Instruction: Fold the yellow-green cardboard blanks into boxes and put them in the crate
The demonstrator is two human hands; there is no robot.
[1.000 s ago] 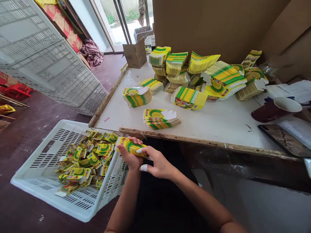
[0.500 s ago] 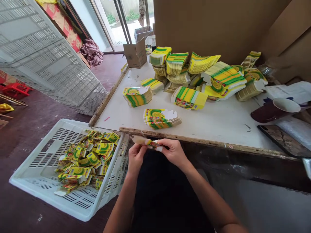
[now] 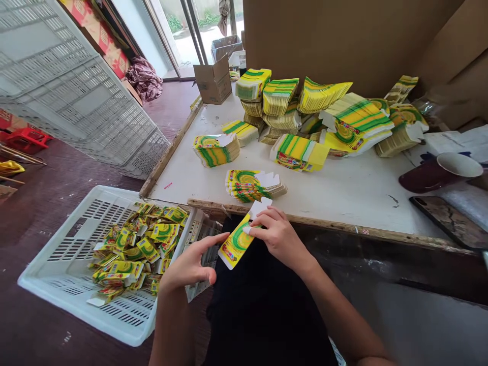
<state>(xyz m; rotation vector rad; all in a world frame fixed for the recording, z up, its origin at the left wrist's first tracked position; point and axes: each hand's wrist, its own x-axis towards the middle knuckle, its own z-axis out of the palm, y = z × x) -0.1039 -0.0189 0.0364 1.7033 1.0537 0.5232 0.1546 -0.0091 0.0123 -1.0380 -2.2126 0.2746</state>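
Observation:
A yellow and green printed carton (image 3: 235, 245) with white end flaps slants in front of my body, its printed face turned up. My right hand (image 3: 277, 235) is closed on its upper end, thumb across the face; the thumb seems to have a white covering. On the carton's left, my left hand (image 3: 192, 262) has thumb and forefinger spread apart. Its forefinger tip is close to the carton's edge; I cannot tell whether they touch. Just beyond, a small stack of flat cartons (image 3: 247, 187) rests at the table's front edge.
On the white table (image 3: 343, 198) stand several carton stacks (image 3: 280, 96), a dark red mug (image 3: 430, 173), a phone (image 3: 450, 221) and an open cardboard box (image 3: 213, 84). Down left, a white plastic crate (image 3: 57, 277) holds many folded cartons. Stacked crates (image 3: 87, 96) lean behind it.
Before, both hands gripped the carton, seen almost edge-on. My left hand has let go and moved left and down, its fingers opening. The right hand now holds the carton face up.

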